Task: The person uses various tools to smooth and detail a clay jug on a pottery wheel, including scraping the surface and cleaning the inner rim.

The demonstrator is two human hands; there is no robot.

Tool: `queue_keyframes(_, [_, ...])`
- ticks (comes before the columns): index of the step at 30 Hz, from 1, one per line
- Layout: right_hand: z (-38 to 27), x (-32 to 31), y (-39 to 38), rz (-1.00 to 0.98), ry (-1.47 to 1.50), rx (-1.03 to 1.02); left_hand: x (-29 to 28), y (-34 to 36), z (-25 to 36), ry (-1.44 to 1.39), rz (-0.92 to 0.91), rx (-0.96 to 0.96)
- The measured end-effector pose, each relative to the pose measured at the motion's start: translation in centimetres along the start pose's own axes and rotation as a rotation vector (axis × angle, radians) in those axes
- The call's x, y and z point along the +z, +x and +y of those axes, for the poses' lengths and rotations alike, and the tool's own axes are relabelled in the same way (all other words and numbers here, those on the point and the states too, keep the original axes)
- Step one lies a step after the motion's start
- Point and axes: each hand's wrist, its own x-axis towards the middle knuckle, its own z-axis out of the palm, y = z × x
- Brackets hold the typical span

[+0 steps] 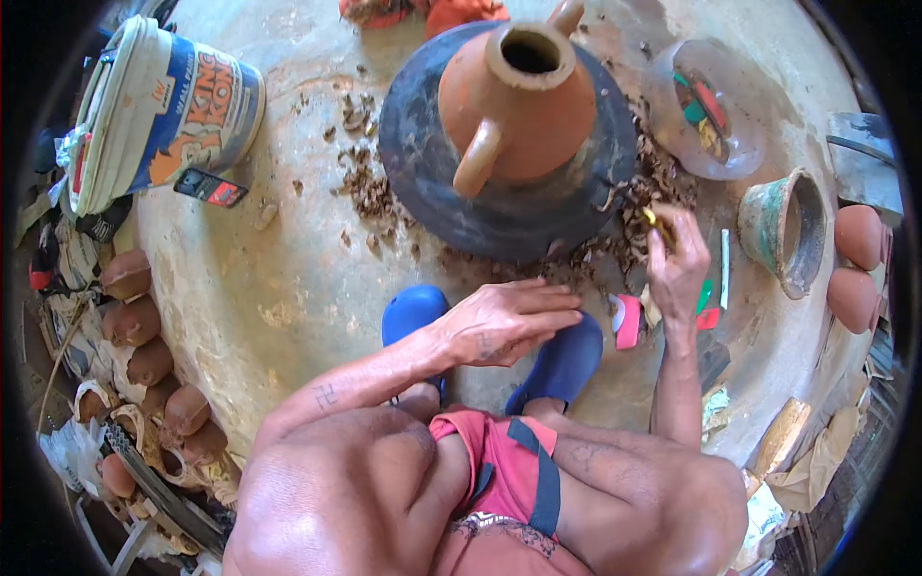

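Note:
My left hand [509, 319] hovers over the blue clog [562, 370] on my right foot, fingers extended, holding nothing. My right hand [677, 257] grips a small yellow tool [653, 219], partly hidden by my fingers, beside the dark wheel disc [423, 173]. On the disc stands an upright terracotta jug [514, 125] with two handles and a narrow open neck. Brown clay trimmings [370, 192] lie around the disc. Small pink [629, 322], green and red pieces lie below my right hand, along with a pale stick [724, 269].
A white-and-blue bucket [154, 115] and phone [206, 189] are at upper left. A clear plastic container [740, 144] with coloured pieces and a greenish pot [764, 230] are at right. Small clay pots [134, 322] line the left edge; more [855, 235] sit far right. Orange cloth [461, 14] lies behind.

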Motion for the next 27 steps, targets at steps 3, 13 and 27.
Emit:
queue_keyframes(3, [1.4,-1.3,-2.9,0.09,0.052,0.155,-2.2,-0.4,-1.8,0.043,0.286,-0.215])
queue_keyframes(13, [5.0,-6.7,-22.1,0.012,-0.027,0.803,-11.3,-3.7,-8.2,-0.099,1.014,-0.642])
queue_keyframes(27, [11.9,-14.0,-26.2,0.218,-0.594,0.982,-11.6,-5.2,-19.2,0.325,0.794,-0.613])
